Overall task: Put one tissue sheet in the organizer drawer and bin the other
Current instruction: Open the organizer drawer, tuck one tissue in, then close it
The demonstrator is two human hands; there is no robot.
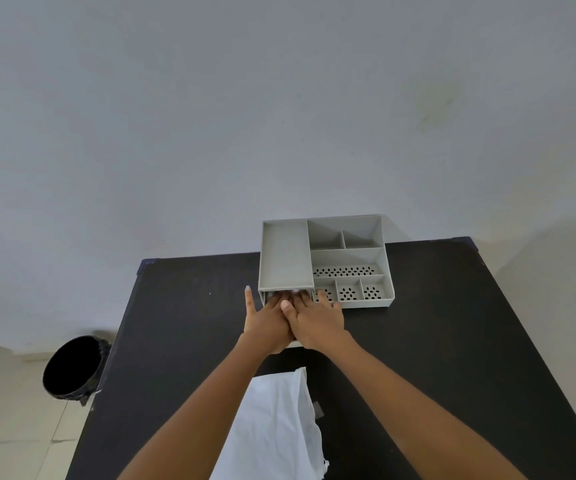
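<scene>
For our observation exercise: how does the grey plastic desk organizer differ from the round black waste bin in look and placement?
The grey plastic desk organizer stands on the black table; the round black waste bin stands on the floor to its left. The organizer is boxy, pale and split into compartments; the bin is round and dark, with one cavity. Both hands touch the organizer; nothing touches the bin. Both are open-topped.

- Your left hand (268, 320) and right hand (317, 322) cover the drawer (295, 344); its contents can't be told.
- Your fingertips vanish under the organizer (286, 258).
- Tissue sheet (272, 424) is cut off by the bottom edge.
</scene>
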